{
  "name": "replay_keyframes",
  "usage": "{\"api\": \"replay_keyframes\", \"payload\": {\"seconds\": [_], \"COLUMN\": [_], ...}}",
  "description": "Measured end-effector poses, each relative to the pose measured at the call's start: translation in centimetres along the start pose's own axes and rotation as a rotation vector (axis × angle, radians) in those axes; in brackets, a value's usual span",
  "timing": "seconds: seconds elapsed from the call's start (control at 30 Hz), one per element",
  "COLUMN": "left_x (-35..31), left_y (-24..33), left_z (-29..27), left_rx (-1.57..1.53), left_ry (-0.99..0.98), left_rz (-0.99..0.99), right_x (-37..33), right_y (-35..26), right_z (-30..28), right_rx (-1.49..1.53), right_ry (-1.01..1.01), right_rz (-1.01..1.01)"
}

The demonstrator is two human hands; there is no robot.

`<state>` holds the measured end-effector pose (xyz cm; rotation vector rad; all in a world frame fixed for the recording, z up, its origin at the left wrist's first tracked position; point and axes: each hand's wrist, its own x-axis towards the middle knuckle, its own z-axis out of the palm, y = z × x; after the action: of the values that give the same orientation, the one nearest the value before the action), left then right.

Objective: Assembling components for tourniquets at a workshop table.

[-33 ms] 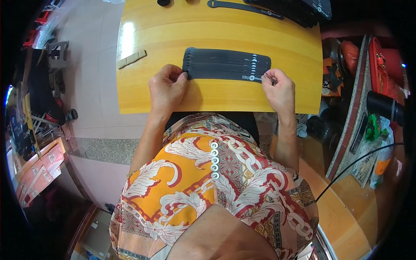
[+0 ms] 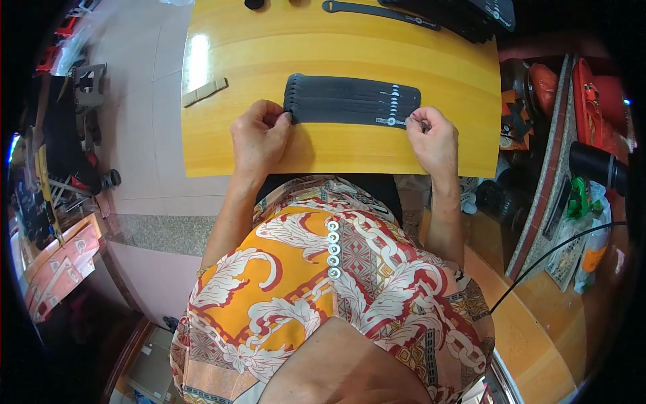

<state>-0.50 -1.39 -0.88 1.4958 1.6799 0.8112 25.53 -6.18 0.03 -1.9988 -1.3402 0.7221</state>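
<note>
Several black hook-and-loop straps lie overlapped in a neat row on the yellow wooden table. Their slotted, rounded ends line up at the left, and white printed marks show toward the right. With thumb and fingers closed, my left hand pinches the left end of the nearest strap. At the opposite end, my right hand pinches that same strap near its print; its tip is hidden by my fingers.
A single black strap lies at the table's far side, beside a dark pile of straps at the far right. A folded brown strip rests near the left edge. Small dark round objects sit at the far edge.
</note>
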Motion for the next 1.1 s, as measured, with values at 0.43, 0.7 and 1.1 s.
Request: {"api": "replay_keyframes", "payload": {"seconds": [0.43, 0.7, 1.1], "left_x": [1.7, 2.1, 1.1], "left_y": [1.8, -0.1, -1.1], "left_z": [-2.5, -3.3, -3.0], "left_rx": [0.400, 0.252, -0.053], "left_ry": [-0.230, -0.249, -0.145], "left_rz": [0.012, 0.044, 0.017], "right_x": [0.4, 1.7, 11.5], "right_y": [-1.3, 0.3, -7.1], "right_z": [-0.2, -1.5, 4.2], "right_rx": [-0.285, -0.204, -0.392], "right_ry": [-0.012, -0.141, 0.114], "right_rz": [-0.006, 0.007, -0.704]}}
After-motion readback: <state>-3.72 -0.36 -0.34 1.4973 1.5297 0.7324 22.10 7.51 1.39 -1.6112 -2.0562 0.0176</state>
